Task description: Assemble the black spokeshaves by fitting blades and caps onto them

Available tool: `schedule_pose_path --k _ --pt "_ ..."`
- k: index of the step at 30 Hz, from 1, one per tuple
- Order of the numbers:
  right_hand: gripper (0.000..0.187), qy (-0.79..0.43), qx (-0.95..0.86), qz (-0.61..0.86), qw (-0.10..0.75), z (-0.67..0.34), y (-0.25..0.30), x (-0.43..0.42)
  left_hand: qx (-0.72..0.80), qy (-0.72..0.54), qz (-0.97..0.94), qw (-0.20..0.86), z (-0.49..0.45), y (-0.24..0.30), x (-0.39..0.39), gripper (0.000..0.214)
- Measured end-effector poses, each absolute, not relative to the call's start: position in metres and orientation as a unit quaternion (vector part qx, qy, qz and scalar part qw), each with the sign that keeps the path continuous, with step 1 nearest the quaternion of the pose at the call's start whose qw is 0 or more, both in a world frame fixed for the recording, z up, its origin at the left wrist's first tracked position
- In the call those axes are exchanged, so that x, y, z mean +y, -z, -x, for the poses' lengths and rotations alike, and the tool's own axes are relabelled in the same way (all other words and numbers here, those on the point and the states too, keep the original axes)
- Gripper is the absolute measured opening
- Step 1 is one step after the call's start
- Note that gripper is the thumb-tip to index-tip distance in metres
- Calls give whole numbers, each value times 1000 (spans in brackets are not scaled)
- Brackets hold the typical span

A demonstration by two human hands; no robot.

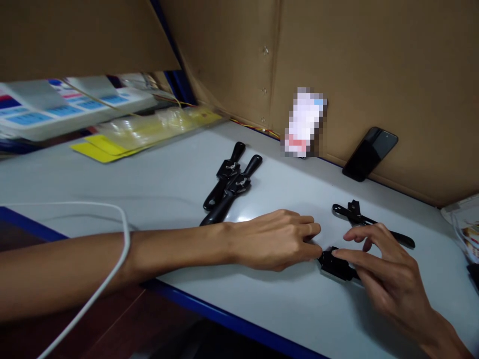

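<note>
A black spokeshave (337,265) is held low over the grey tabletop, between my two hands. My left hand (280,239) reaches in from the left, its fingers curled around the tool's left end; that handle is mostly hidden. Around the right handle my right hand (392,279) is closed, with a fingertip on the spokeshave's body and its other fingers bent above. Just beyond it lies another black spokeshave (402,238), partly covered by my fingers, with a small black piece (354,207) by it. Two more spokeshaves (239,184) lie side by side past my left wrist.
A dark phone (370,153) and a phone with a lit, blurred screen (305,122) lean on the cardboard wall (374,65). Yellow sheets with clear plastic (149,134) lie at the left, before a white tray (82,114). A white cable (125,234) crosses over my left forearm.
</note>
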State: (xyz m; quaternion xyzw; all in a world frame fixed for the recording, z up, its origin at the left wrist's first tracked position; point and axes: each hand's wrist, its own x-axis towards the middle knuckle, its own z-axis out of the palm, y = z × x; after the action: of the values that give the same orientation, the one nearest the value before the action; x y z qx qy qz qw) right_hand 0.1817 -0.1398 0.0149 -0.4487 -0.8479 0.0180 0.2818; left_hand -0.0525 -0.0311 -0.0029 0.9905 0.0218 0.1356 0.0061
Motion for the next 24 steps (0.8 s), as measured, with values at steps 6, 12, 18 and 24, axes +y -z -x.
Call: schedule_pose_path --k 6,12,18,24 --pt "26 24 -846 471 249 -184 -8 -139 28 -133 -991 11 53 4 -31 19" --pt "36 -44 -860 436 263 -178 -10 -144 23 -140 -990 11 53 4 -32 19" --pt "42 -18 -863 449 232 -187 -8 -141 20 -133 -991 5 53 3 -31 16" --pt "26 17 -866 442 233 -192 -11 -144 16 -164 -986 13 54 5 -31 15"
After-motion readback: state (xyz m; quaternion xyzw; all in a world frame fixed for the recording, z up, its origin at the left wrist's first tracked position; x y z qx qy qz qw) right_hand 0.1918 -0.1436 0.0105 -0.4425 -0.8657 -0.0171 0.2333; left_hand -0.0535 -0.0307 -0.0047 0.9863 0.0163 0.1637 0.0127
